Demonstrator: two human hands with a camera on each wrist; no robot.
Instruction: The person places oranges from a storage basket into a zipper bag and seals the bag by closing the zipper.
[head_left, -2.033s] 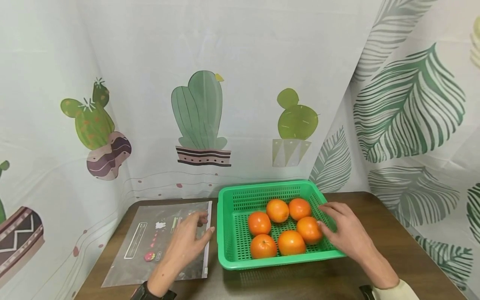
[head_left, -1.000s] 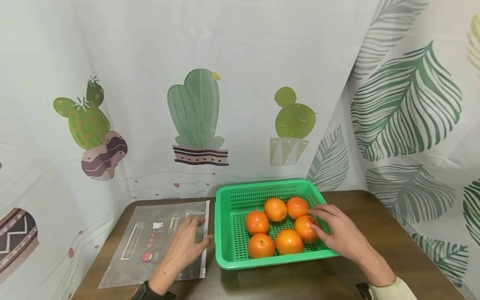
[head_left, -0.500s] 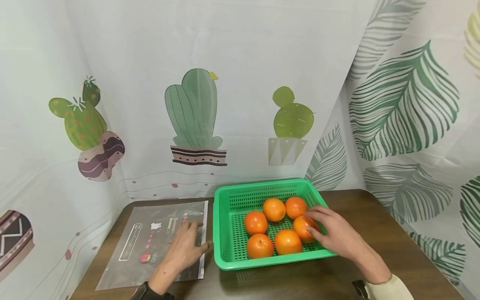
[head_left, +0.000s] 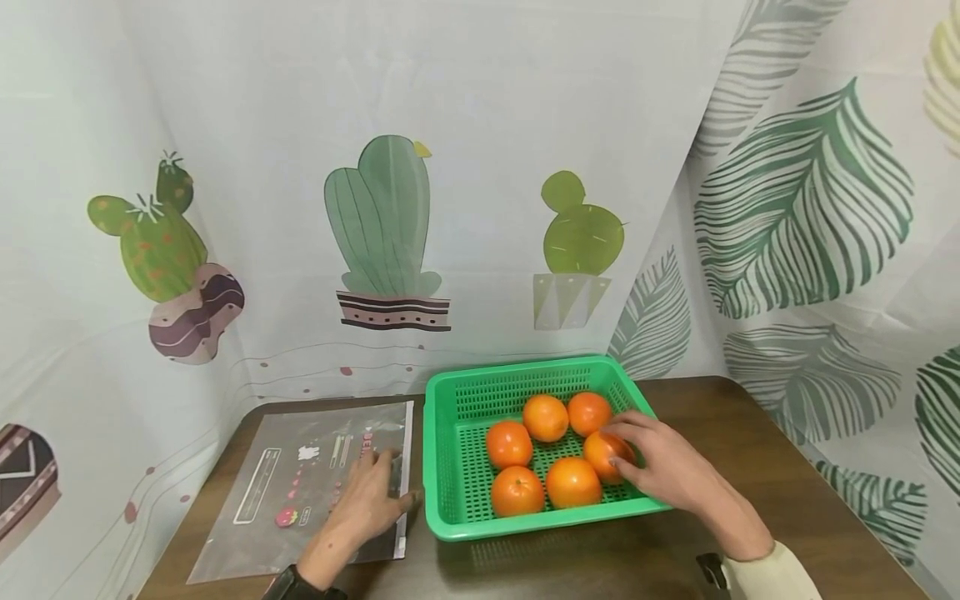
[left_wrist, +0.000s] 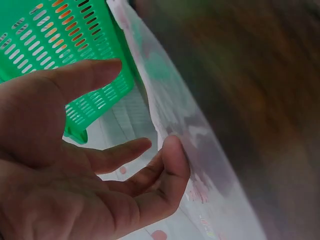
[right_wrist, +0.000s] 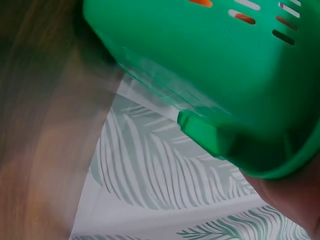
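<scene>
In the head view, my right hand (head_left: 663, 464) reaches over the right rim of a green plastic basket (head_left: 448, 528). Its thumb and fingers curl about the rightmost orange (head_left: 601, 457). Other oranges lie beside it, among them one at the front left (head_left: 517, 492) with a small stem mark. The right wrist view shows mostly the basket's outer wall (right_wrist: 210, 70), which hides the fingers. My left hand (head_left: 365, 502) hovers over a clear zip bag (head_left: 255, 533) printed with small pink and white pictures. Its fingers are loosely bent and hold nothing, close to the bag's zip edge in the left wrist view.
A dark brown wooden table (head_left: 757, 450) carries the basket and bag. Behind it hangs a white curtain (head_left: 480, 108) printed with cacti and leaves. The bag's white zip strip (head_left: 405, 467) runs along the left side of the basket.
My right hand has moved left and inward, its thumb and fingers now overlapping the rightmost orange. My left hand has sunk slightly over the bag. The whole view has shifted a little.
</scene>
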